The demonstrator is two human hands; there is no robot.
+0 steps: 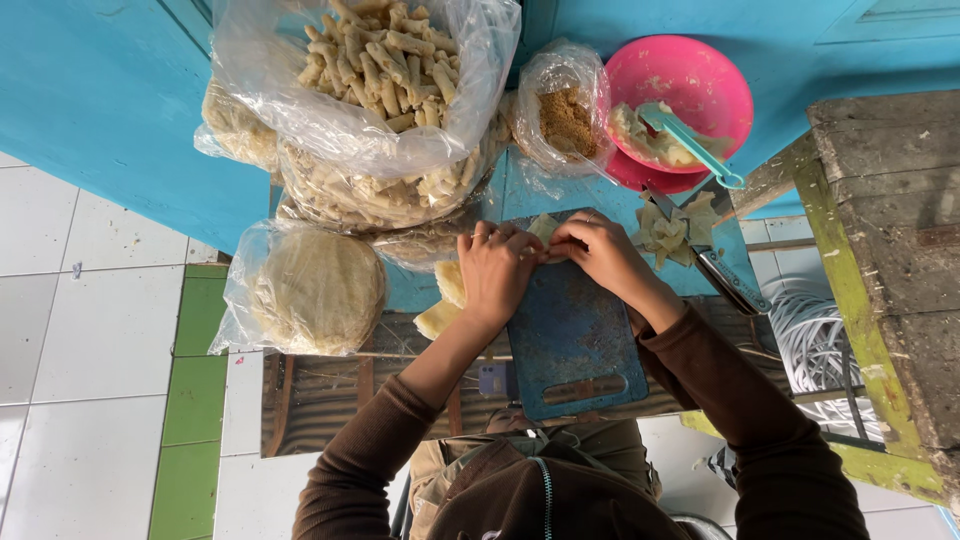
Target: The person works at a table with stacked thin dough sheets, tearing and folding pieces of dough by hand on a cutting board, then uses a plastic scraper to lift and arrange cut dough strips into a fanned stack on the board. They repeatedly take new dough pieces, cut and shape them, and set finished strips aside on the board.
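- Dough wrapper (pixel 543 232), pale and thin, lay at the far edge of the blue cutting board (pixel 575 340), at frame centre, pinched between both hands.
- Left hand (pixel 497 272) was curled, its fingertips pressed together on the wrapper's left side.
- Right hand (pixel 600 250) was curled likewise, fingers closed on the wrapper's right side; the two hands touched each other.
- Cutting board rested on the blue desk (pixel 520 190), directly in front of the person.
- A stack of pale wrappers (pixel 445 300) sat just left of the board, partly under the left wrist.
- Folded wrapper pieces (pixel 668 232) lay right of the right hand, beside a knife (pixel 725 275).
- A pink bowl (pixel 690 75) with filling and a teal spoon (pixel 695 145) stood at upper right.
- A large clear bag of rolled pieces (pixel 380 60) occupied the upper centre; a small bag of brown crumbs (pixel 565 115) stood beside it.
- A bag of round flat sheets (pixel 315 290) lay at centre left.
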